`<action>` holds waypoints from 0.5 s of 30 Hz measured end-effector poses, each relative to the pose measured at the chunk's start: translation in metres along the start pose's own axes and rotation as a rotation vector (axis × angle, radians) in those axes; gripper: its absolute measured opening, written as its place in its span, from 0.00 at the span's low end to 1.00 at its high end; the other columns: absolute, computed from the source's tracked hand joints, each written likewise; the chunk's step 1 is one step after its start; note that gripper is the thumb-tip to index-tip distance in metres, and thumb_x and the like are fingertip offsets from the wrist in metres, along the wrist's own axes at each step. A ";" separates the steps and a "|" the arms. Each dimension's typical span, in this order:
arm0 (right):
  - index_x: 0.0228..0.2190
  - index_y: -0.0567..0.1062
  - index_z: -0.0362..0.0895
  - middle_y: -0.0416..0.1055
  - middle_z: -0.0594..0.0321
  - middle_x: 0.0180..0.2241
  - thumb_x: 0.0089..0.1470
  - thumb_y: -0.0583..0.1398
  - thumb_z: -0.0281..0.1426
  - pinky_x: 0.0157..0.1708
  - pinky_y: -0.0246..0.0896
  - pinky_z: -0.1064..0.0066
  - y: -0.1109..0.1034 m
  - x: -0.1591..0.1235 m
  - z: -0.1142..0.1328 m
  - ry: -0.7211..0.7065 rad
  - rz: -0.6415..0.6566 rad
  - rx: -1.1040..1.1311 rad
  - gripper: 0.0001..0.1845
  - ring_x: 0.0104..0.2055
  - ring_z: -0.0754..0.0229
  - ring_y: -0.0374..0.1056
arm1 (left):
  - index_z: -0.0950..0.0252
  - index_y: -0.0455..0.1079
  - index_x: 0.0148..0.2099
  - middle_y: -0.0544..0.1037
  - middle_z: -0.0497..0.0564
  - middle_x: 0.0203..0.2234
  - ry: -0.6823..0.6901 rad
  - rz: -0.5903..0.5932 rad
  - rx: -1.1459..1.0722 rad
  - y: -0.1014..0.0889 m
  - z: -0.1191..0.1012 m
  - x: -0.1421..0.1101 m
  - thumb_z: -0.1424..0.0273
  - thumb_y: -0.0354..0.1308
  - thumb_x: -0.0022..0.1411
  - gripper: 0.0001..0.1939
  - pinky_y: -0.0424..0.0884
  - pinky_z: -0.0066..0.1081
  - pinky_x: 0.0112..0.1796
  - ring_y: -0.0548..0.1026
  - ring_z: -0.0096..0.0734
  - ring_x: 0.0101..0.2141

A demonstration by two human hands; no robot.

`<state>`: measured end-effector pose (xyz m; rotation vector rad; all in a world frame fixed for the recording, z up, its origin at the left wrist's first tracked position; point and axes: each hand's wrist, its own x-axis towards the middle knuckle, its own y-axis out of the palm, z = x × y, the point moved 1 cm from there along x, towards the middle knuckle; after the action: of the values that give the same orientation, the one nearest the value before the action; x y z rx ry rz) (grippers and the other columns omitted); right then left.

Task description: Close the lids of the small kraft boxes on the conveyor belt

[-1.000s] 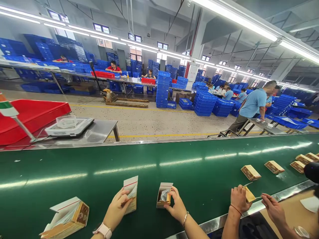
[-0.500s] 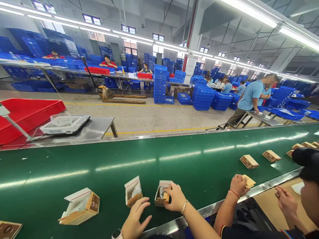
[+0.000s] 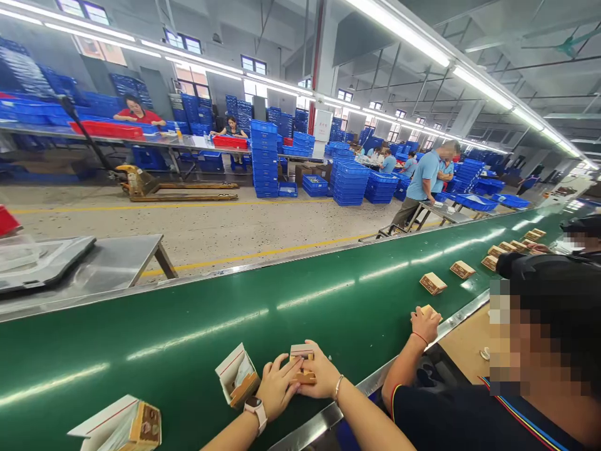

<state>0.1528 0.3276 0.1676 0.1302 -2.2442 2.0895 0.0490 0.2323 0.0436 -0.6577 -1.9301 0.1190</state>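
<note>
A small cardboard box (image 3: 305, 376) with its white-lined lid raised sits on the green conveyor belt (image 3: 197, 338). My right hand (image 3: 322, 373) grips it from the right, thumb and fingers around its sides. From the left, my left hand (image 3: 277, 388) meets it, fingers pressed on the box's top and front; the fingers partly hide what is inside. Left of my hands stands another open box (image 3: 238, 376) with a pale packet inside. Farther left, a larger-looking open box (image 3: 124, 426) holds pale packets and is cut off by the lower edge.
On my right, a co-worker in a dark cap (image 3: 549, 250) has a hand on a box (image 3: 428, 311) at the belt. Several closed boxes (image 3: 462, 269) lie farther along the belt. A metal rail (image 3: 323, 426) edges the near side. Across the belt is a steel table (image 3: 117, 257).
My left hand has moved right, from beside the neighbouring box onto the box in my right hand. The view has turned to the right, showing more of the co-worker.
</note>
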 end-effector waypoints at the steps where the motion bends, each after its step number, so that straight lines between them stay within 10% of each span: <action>1: 0.49 0.74 0.46 0.58 0.52 0.56 0.44 0.63 0.45 0.61 0.50 0.55 0.003 -0.006 -0.003 0.006 -0.094 0.090 0.31 0.62 0.50 0.52 | 0.60 0.66 0.60 0.68 0.54 0.55 -0.008 -0.001 -0.011 0.001 -0.002 0.003 0.69 0.46 0.64 0.23 0.63 0.53 0.46 0.62 0.53 0.54; 5: 0.51 0.73 0.43 0.53 0.47 0.57 0.47 0.60 0.45 0.53 0.62 0.64 0.013 -0.026 -0.011 0.194 -0.375 0.334 0.32 0.57 0.53 0.59 | 0.56 0.72 0.53 0.72 0.52 0.50 0.005 -0.003 -0.096 0.002 -0.008 0.013 0.69 0.41 0.66 0.21 0.60 0.53 0.47 0.63 0.50 0.53; 15: 0.44 0.75 0.37 0.66 0.46 0.48 0.53 0.54 0.53 0.51 0.63 0.63 0.028 -0.025 -0.030 0.368 -0.522 0.572 0.33 0.48 0.58 0.66 | 0.69 0.66 0.46 0.73 0.63 0.43 -0.227 -0.229 -0.435 0.047 -0.018 0.031 0.56 0.47 0.58 0.23 0.65 0.48 0.46 0.72 0.44 0.44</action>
<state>0.1747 0.3595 0.1393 0.2945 -1.2036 2.1504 0.0732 0.2842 0.0598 -0.7217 -2.2604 -0.3958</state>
